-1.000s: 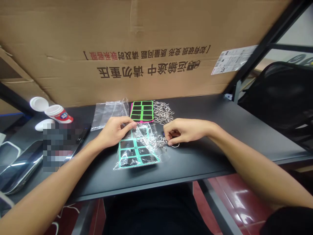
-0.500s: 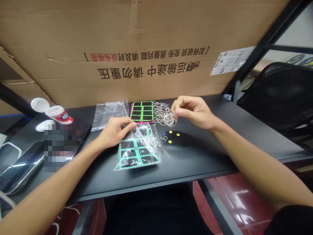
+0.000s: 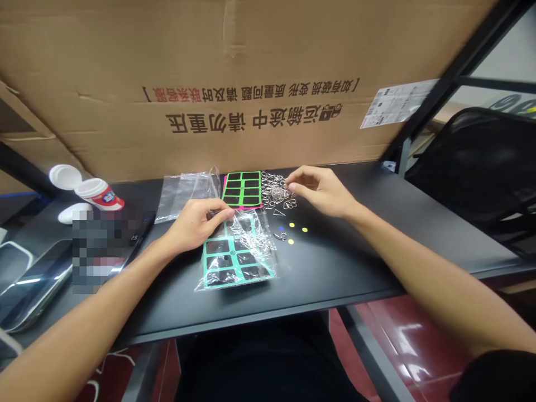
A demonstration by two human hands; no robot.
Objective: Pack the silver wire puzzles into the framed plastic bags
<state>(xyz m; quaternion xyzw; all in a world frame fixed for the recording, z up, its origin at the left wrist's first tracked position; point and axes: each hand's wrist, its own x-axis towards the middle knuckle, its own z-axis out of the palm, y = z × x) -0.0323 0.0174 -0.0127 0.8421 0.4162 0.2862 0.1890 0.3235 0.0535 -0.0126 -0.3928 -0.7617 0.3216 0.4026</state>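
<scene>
My left hand [image 3: 196, 223] rests on the black desk [image 3: 335, 268] and pinches the top edge of a clear plastic bag [image 3: 238, 251]. That bag holds a green-framed sheet of black squares and several metal rings. My right hand [image 3: 320, 191] hovers over a pile of metal key rings [image 3: 278, 192] at the back of the desk, fingertips touching a bunch of rings there. Beside the pile lies a second green sheet [image 3: 243, 190] on a pink one. Three small coloured dots [image 3: 292, 230] and a single ring [image 3: 281, 237] lie on the desk between my hands.
A big cardboard box [image 3: 234, 84] stands behind the desk. An empty clear bag [image 3: 186, 192] lies at the back left, with a white cup [image 3: 98, 192], its lid [image 3: 66, 176] and a phone [image 3: 138, 237]. A black chair [image 3: 481, 162] is on the right.
My right hand lifted a bunch of rings from beside the bag, carried it back and lowered it onto the ring pile. The coloured dots came into view. My left hand stayed put.
</scene>
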